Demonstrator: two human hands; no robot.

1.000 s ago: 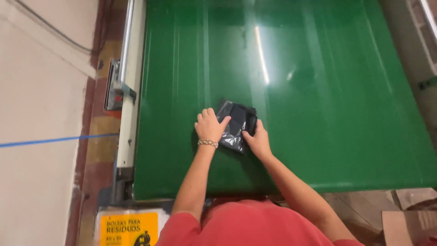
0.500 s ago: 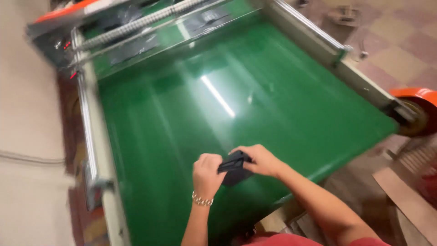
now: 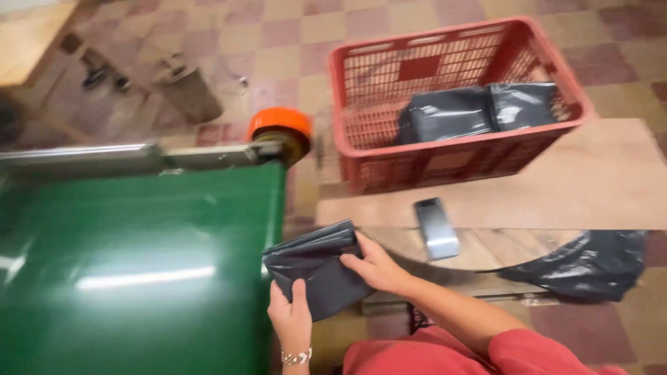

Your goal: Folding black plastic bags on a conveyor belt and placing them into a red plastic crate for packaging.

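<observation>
Though blurred by head motion, largest first: green belt (image 3: pixel 132 271) filling the lower left, steel rail (image 3: pixel 125 158) along its far edge ending in an orange roller cap (image 3: pixel 281 125). To the right, a wooden table (image 3: pixel 556 187), well lit, carrying a red crate (image 3: pixel 458 97) at its far side with two dark wrapped parcels (image 3: pixel 479 111) lying inside, side by side. Hanging off the table's near right edge, a slack black bag (image 3: pixel 583 267). Near the table's middle, a small flat silvery object (image 3: pixel 436 228), possibly a phone; too smeared to say.

Smallest and central: folded grey bag (image 3: pixel 316 274), held in the air at the gap between belt and table, just off the belt's right edge. Long axis running from lower left up to upper right, toward the table. Left hand (image 3: pixel 292 321) beneath, thumb pressed on the near lower corner, fingers curled behind and hidden. Right hand (image 3: pixel 375 267) on the right side, fingers closed over the upper face, pinching the fold. Both hands touching the bag; right hand nearer the table and crate, left nearer the belt. Crate well apart from the bag, up and to the right of the fingers.
</observation>
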